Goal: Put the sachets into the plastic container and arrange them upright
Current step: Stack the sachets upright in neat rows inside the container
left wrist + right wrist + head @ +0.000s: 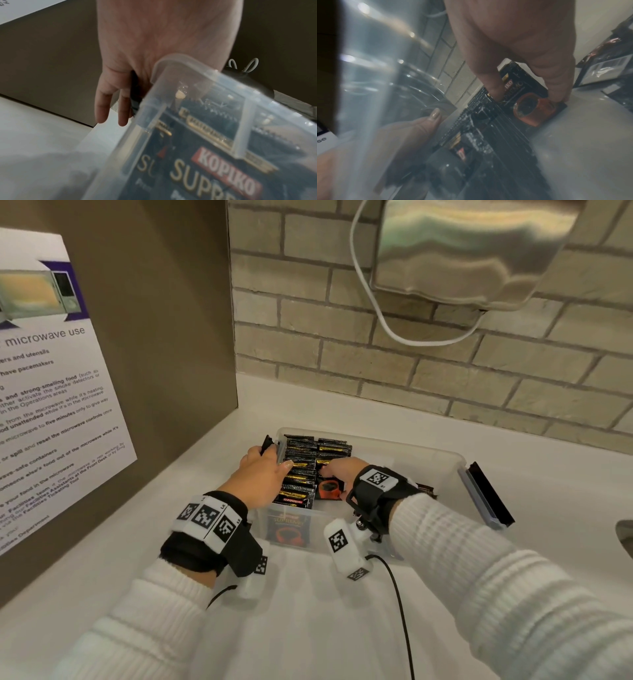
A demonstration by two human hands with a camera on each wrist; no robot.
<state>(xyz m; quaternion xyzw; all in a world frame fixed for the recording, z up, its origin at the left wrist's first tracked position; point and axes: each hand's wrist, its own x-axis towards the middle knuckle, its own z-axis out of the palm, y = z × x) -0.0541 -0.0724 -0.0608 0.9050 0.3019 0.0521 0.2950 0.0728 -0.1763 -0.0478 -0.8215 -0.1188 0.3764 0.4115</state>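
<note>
A clear plastic container (411, 445) stands on the white counter. Black coffee sachets (301, 460) stand upright in two rows in its left half. My left hand (274, 458) grips the container's left wall, thumb inside against the sachets and fingers outside over a black latch. In the left wrist view the left hand (154, 40) is beside the container's corner (171, 59). My right hand (325, 470) reaches inside and pinches one sachet with an orange cup picture (330, 487). The right wrist view shows the right hand (527, 94) with thumb and fingers on that sachet's (532, 108) edges.
More sachets (426, 489) lie on the counter right of the container, partly hidden by my right wrist. A brown panel with a microwave notice (51, 405) rises at the left. A brick wall, a steel dispenser (462, 251) and a white cable are behind.
</note>
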